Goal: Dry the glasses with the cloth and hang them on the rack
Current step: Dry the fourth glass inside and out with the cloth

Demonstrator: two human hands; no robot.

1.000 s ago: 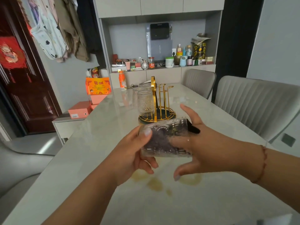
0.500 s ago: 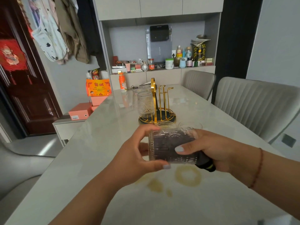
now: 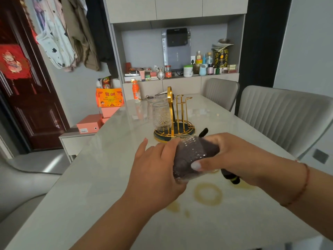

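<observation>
A clear ribbed glass (image 3: 191,152) lies sideways between my hands, just above the table. A dark cloth (image 3: 231,178) is stuffed inside it, and its ends stick out above and below my right hand. My left hand (image 3: 156,170) grips the glass at its left end, with the index finger straight. My right hand (image 3: 237,156) holds the cloth at the right end and presses its thumb on the glass wall. Behind them stands the gold rack (image 3: 180,112), with upside-down glasses (image 3: 161,116) on its left pegs.
A glass rim (image 3: 182,137) shows just behind my hands by the rack base. Yellowish ring stains (image 3: 207,194) mark the pale table (image 3: 100,177). Grey chairs (image 3: 281,112) line the right side. An orange bottle (image 3: 136,92) stands at the far end.
Both hands have twisted the glass around the cloth. The glass went from level to tilted, and my left hand shifted over its left end.
</observation>
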